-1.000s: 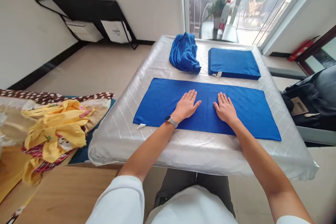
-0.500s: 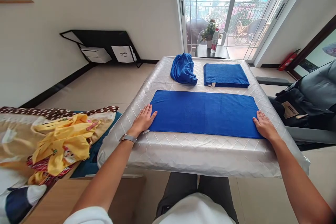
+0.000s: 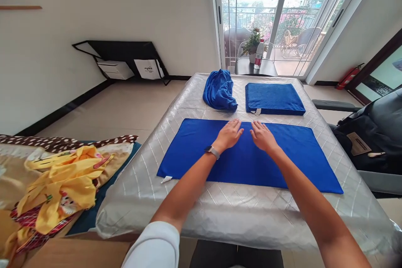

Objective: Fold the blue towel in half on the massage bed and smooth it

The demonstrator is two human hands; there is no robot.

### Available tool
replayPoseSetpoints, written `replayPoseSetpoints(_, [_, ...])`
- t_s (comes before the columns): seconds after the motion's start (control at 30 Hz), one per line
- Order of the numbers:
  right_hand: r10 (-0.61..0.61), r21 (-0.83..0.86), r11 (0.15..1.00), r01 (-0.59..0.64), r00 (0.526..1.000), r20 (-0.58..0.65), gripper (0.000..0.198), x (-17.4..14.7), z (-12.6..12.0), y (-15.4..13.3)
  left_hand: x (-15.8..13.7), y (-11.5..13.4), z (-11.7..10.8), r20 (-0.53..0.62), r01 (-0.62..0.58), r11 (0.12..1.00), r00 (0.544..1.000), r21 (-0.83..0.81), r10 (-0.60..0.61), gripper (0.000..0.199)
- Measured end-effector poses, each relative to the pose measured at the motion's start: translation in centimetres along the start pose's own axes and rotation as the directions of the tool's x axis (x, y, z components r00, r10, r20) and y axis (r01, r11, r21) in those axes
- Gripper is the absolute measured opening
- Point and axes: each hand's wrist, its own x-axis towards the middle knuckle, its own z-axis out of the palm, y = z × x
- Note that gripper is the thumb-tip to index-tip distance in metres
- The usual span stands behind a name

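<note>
A blue towel [image 3: 188, 155] lies spread flat across the silver-covered table [image 3: 138, 180], with a small white tag at its near left corner. My left hand [image 3: 230, 134], watch on the wrist, rests palm down near the middle of the towel's far edge, fingers stretched out. Just right of it my right hand [image 3: 262, 135] lies flat on the same towel, a narrow gap between the two. Beyond them sit a crumpled blue towel [image 3: 220, 91] on the left and a neat stack of folded blue towels [image 3: 274, 98] on the right.
A grey armchair with a black bag [image 3: 373, 142] stands to the right. Yellow cloth [image 3: 69, 184] lies on bedding at left. Behind the table, a chair [image 3: 241, 67] bears a potted plant [image 3: 251, 44] and a bottle [image 3: 259, 54]. A low black rack [image 3: 125, 52] leans by the wall.
Both hands have moved inward from the towel's left and right ends to its middle near the far edge. The view has shifted forward and closer to the table.
</note>
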Motion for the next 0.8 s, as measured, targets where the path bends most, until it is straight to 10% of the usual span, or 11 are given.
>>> replayPoseSetpoints(0.23, [-0.011, 0.009, 1.0, 0.011, 1.0, -0.003, 0.059, 2.1, 4.2, -0.8, 1.7, 1.5, 3.5, 0.001, -0.016, 0.999, 1.0, -0.035, 0.016, 0.052])
replayPoseSetpoints(0.57, [0.022, 0.016, 1.0, -0.023, 0.999, 0.025, 0.06, 1.5, 3.1, -0.7, 1.5, 1.0, 2.7, 0.053, -0.023, 0.999, 0.998, -0.039, 0.025, 0.055])
replayPoseSetpoints(0.8, [0.138, -0.071, 0.988, -0.135, 0.99, 0.039, 0.062, -2.9, 0.7, 9.9, -3.1, -9.4, 0.5, 0.121, 0.069, 0.997, 0.99, 0.041, -0.074, 0.057])
